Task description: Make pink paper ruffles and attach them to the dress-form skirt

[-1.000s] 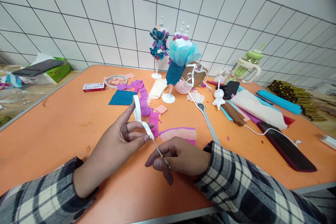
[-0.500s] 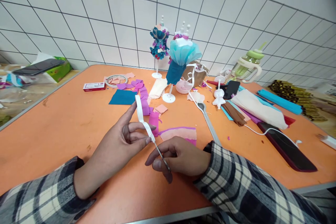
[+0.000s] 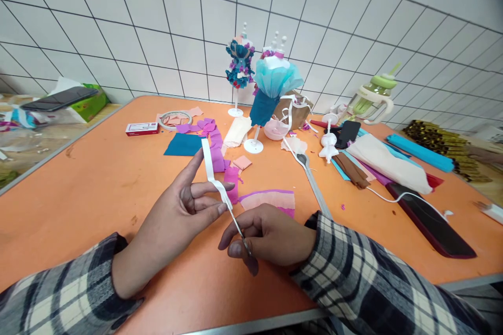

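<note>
Just above the orange counter [image 3: 98,178], the left hand [image 3: 181,209] pinched a white ribbon [image 3: 208,165] between thumb and fingertips, its free end rising toward the far side. Close on its right, the right hand [image 3: 271,235] gripped small scissors [image 3: 237,227], blades meeting the ribbon's near end. Pink paper [image 3: 271,200] lay flat just beyond that hand.
</note>
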`<state>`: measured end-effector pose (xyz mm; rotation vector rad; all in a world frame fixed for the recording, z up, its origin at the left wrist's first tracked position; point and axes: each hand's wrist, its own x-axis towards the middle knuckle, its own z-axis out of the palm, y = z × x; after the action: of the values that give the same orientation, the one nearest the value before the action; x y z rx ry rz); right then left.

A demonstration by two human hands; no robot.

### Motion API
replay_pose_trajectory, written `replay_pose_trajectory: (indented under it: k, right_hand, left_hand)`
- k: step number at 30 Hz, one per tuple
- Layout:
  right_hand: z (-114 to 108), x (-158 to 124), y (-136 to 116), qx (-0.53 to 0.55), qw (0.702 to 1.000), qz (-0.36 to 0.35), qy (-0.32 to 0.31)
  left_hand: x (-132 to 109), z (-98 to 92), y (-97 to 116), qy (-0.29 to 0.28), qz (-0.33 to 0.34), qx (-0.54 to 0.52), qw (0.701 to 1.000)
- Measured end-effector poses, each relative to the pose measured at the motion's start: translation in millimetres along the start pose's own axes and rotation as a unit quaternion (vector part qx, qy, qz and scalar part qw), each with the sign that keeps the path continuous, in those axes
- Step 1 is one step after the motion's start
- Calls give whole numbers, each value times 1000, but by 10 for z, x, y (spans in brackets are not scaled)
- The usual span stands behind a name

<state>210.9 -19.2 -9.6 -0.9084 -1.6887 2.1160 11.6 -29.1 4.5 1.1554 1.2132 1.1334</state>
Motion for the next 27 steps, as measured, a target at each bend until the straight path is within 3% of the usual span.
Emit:
replay_pose_trajectory:
  k: [19,27]
  right_hand:
    - [-21,-27,-16,4,1000,-13,-10]
    - [-14,-26,-42,-19,1000,-9,21]
  left_hand:
    - [-87,88,25,-52,5,-21,998]
    - [-110,124,64,-30,10,-31,999]
